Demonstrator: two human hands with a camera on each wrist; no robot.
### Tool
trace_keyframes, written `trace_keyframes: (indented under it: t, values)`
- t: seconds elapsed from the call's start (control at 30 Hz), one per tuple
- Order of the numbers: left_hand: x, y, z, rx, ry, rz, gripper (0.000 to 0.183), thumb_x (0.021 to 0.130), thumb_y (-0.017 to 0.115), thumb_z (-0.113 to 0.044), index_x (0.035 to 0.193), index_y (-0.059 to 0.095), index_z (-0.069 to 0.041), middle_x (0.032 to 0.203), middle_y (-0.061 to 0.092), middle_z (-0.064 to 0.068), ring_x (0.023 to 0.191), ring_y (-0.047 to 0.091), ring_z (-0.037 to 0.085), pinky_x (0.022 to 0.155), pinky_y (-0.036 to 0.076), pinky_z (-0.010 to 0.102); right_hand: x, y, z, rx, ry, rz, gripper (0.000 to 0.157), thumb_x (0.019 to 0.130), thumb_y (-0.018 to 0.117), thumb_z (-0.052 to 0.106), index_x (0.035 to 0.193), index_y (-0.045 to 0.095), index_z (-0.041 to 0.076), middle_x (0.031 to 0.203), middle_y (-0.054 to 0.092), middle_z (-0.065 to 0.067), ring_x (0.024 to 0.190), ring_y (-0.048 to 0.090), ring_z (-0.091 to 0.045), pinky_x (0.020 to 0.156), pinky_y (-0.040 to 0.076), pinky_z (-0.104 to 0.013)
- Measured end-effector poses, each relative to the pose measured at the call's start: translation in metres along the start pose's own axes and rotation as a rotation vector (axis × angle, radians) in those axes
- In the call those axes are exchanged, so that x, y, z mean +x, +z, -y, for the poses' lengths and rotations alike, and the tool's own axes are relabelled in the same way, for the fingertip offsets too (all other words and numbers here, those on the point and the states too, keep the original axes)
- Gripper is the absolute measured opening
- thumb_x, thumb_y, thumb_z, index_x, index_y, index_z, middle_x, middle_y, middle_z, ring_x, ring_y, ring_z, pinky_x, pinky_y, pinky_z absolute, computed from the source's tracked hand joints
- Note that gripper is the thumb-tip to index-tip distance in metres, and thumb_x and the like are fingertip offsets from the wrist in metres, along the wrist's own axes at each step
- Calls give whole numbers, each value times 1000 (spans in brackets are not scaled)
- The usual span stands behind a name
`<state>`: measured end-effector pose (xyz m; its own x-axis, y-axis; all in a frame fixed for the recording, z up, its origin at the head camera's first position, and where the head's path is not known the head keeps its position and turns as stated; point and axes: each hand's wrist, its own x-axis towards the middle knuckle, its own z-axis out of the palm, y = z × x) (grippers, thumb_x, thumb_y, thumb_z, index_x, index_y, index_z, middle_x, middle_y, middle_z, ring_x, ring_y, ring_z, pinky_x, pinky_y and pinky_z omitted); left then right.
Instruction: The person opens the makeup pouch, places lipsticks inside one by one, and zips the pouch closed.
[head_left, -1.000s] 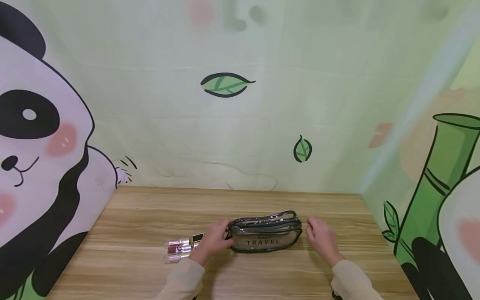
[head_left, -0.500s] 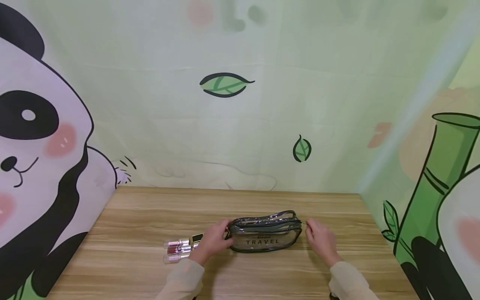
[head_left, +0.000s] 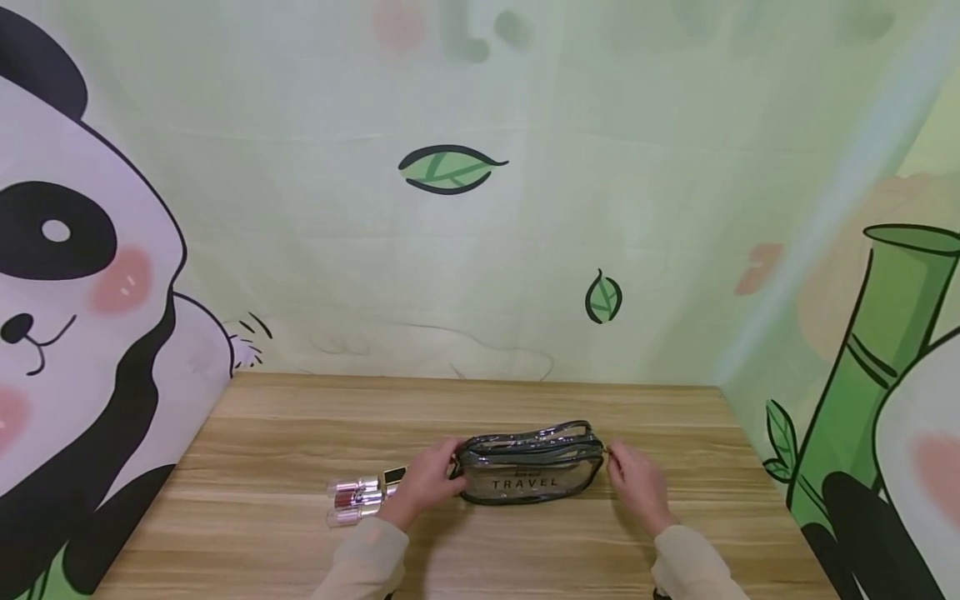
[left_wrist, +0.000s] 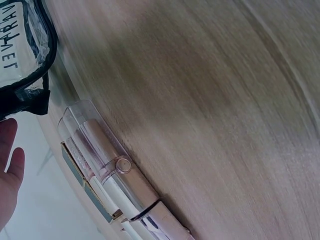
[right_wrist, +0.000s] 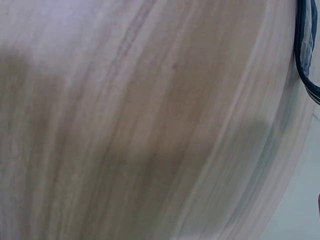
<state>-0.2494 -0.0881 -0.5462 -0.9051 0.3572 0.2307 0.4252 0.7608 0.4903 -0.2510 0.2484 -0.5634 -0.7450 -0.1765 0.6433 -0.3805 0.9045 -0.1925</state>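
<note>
A clear pouch (head_left: pixel 525 487) with black trim, a zipper along the top and the word TRAVEL on its front stands on the wooden table. My left hand (head_left: pixel 429 479) holds its left end, thumb at the front. The left wrist view catches the fingers (left_wrist: pixel 10 155) right below the pouch's dark end tab (left_wrist: pixel 37 102). At the opposite end, my right hand (head_left: pixel 637 483) pinches the small zipper pull, mostly hidden by the fingertips. The right wrist view has only a dark edge of the pouch (right_wrist: pixel 302 55).
Several clear-capped lip gloss tubes (head_left: pixel 352 500) lie side by side left of the pouch, partly behind the left hand. A dark, gold-edged item (head_left: pixel 394 475) lies among them. The table (head_left: pixel 300 417) ends at a printed panda backdrop (head_left: pixel 337 250).
My right hand has shifted slightly left, closer to the pouch's right end, with the zipper pull. The left hand and the pouch have stayed in place.
</note>
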Motion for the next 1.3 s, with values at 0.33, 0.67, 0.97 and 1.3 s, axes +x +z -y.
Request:
trace_keyframes:
  t: [0.33, 0.67, 0.97, 1.3]
  values:
    - [-1, -1, -1, -4, -5, 10, 49, 69, 67, -22, 114, 51, -10, 101, 60, 5, 85, 57, 19, 75, 48, 35, -6, 6, 3, -18, 24, 46, 10, 71, 59, 3, 77, 57, 10, 69, 62, -4, 56, 56, -21, 43, 37, -28]
    - [0, 0, 0, 11, 17, -4, 49, 68, 68, -21, 112, 51, -10, 100, 60, 5, 83, 58, 19, 73, 49, 35, -11, 14, 3, -41, 27, 54, 11, 68, 60, 3, 73, 53, 9, 66, 55, -2, 54, 48, -18, 45, 35, -27]
    - [0, 0, 0, 8, 16, -20, 48, 68, 68, -20, 112, 51, -10, 101, 60, 6, 84, 58, 20, 73, 48, 36, -13, 16, 4, -57, 27, 42, 14, 66, 61, 2, 75, 53, 10, 66, 53, -1, 55, 50, -21, 46, 36, -31]
    - [0, -1, -1, 12, 13, -4, 48, 69, 68, -21, 112, 51, -10, 102, 60, 6, 86, 58, 21, 75, 49, 37, -12, 12, 6, -21, 80, 130, 12, 70, 59, 2, 76, 53, 10, 69, 55, -2, 60, 52, -22, 49, 40, -33]
